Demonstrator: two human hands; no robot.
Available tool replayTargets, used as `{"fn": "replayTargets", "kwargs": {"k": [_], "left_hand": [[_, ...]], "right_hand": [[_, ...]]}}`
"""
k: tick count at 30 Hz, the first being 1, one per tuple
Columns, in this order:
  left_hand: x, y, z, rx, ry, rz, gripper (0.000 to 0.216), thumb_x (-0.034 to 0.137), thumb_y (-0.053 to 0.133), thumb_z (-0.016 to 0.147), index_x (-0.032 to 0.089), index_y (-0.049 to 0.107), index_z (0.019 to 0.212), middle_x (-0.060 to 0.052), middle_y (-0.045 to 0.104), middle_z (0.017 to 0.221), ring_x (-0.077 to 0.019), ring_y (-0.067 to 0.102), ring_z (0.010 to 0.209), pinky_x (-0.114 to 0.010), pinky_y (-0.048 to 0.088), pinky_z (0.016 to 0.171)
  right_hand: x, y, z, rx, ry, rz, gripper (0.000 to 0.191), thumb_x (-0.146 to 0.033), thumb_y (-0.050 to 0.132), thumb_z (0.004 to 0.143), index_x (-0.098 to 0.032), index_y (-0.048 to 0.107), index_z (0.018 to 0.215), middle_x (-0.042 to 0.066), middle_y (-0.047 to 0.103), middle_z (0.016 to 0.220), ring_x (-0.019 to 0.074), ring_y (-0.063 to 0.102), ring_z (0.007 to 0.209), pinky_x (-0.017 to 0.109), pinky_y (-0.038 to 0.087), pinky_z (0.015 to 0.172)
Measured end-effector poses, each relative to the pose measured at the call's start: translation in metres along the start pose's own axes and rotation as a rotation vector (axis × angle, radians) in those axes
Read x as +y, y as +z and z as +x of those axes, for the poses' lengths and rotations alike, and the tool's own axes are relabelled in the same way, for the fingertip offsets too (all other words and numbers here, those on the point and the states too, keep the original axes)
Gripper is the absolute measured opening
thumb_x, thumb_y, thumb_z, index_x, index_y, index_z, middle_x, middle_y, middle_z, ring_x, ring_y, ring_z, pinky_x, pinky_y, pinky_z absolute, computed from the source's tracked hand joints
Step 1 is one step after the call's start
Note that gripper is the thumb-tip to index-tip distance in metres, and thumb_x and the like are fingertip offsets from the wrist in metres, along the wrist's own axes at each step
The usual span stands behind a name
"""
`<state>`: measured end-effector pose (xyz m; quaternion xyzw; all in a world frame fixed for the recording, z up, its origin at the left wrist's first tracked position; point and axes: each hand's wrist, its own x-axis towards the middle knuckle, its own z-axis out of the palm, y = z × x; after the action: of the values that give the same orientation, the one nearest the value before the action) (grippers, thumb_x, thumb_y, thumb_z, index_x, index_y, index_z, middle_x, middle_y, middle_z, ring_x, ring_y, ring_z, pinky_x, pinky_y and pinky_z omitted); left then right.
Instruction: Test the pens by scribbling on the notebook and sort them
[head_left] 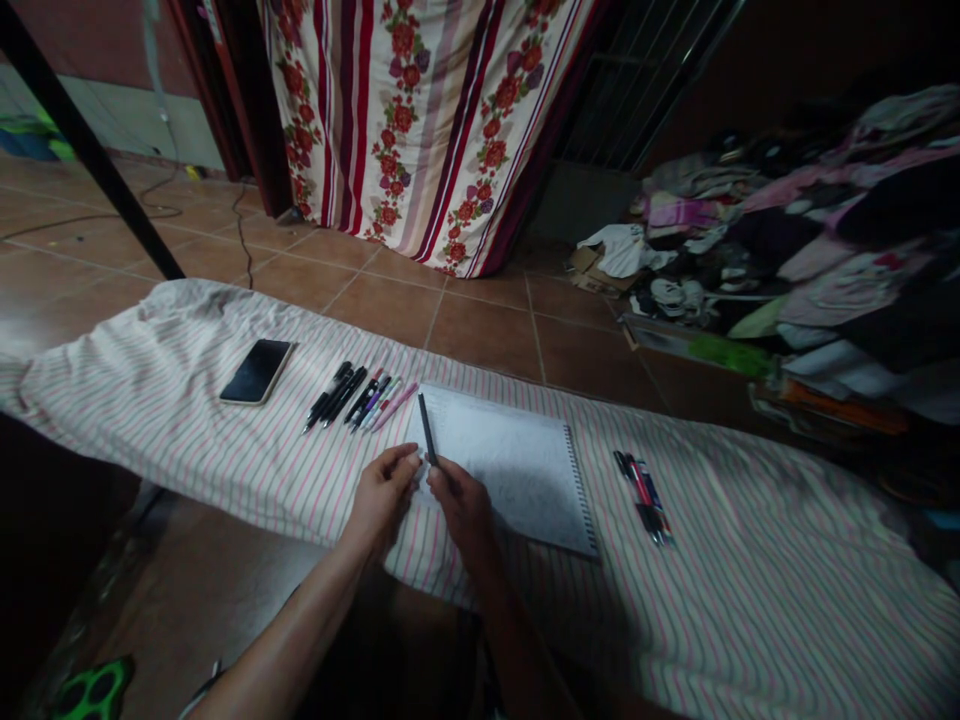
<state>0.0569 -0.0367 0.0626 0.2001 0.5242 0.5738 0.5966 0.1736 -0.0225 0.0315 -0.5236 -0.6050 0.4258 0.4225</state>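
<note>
A dark pen (427, 425) points up and away from my right hand (463, 497), whose fingers pinch its lower end. Close beside it, my left hand (382, 492) is closed, thumb and fingertips together near the pen's lower end; anything between them is too small to make out. Both hands are over the left edge of a spiral notebook (510, 460), which lies open with its wire binding on the right. Faint marks show on its page. Just left of the notebook, several pens (356, 395) lie in a row, black ones at the left and a pink one at the right.
A phone (257, 372) lies dark-screened at the left on the striped cloth (735, 560). Several more pens (643, 497) rest right of the notebook. Beyond the bed-like surface are a tiled floor (487, 320), a flowered curtain (420, 130) and heaped clothes (817, 220).
</note>
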Motion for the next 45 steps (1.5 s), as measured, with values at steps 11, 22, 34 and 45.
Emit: {"fn": "replayTargets", "kwargs": {"k": [11,22,34,45], "left_hand": [[0.000,-0.003,0.006,-0.021,-0.058,-0.240,0.030,0.022,0.080,0.051,0.009,0.063,0.072,0.005,0.053,0.049,-0.0013,0.043,0.039,-0.012,0.033,0.038],[0.010,-0.006,0.010,0.046,-0.097,-0.446,0.015,0.000,0.050,0.079,0.009,0.059,0.072,-0.002,0.061,0.064,-0.0066,0.060,0.052,-0.013,0.050,0.050],[0.006,0.000,0.008,0.032,-0.042,-0.378,0.007,0.003,0.056,0.076,0.010,0.060,0.076,-0.002,0.063,0.061,-0.0084,0.062,0.054,-0.015,0.051,0.054],[-0.002,0.005,0.003,-0.074,0.022,-0.231,0.031,0.018,0.078,0.055,0.009,0.065,0.082,-0.001,0.065,0.059,-0.0073,0.059,0.052,-0.016,0.046,0.054]], "right_hand": [[0.000,0.001,-0.004,-0.129,0.009,0.075,0.030,-0.036,0.059,0.073,-0.021,0.068,0.097,0.004,0.070,0.086,0.0212,0.064,0.079,0.034,0.049,0.075],[-0.008,0.002,-0.003,0.013,0.260,0.560,0.047,-0.051,0.062,0.070,-0.015,0.064,0.100,0.008,0.071,0.083,0.0168,0.065,0.071,0.031,0.051,0.068],[-0.005,0.002,-0.001,0.099,0.174,0.467,0.031,-0.038,0.067,0.068,-0.018,0.065,0.091,0.005,0.072,0.077,0.0161,0.065,0.065,0.030,0.051,0.064],[-0.023,-0.008,-0.001,0.272,0.393,0.738,0.034,-0.041,0.073,0.059,-0.017,0.067,0.083,0.000,0.065,0.070,0.0094,0.056,0.062,0.021,0.042,0.056]]}}
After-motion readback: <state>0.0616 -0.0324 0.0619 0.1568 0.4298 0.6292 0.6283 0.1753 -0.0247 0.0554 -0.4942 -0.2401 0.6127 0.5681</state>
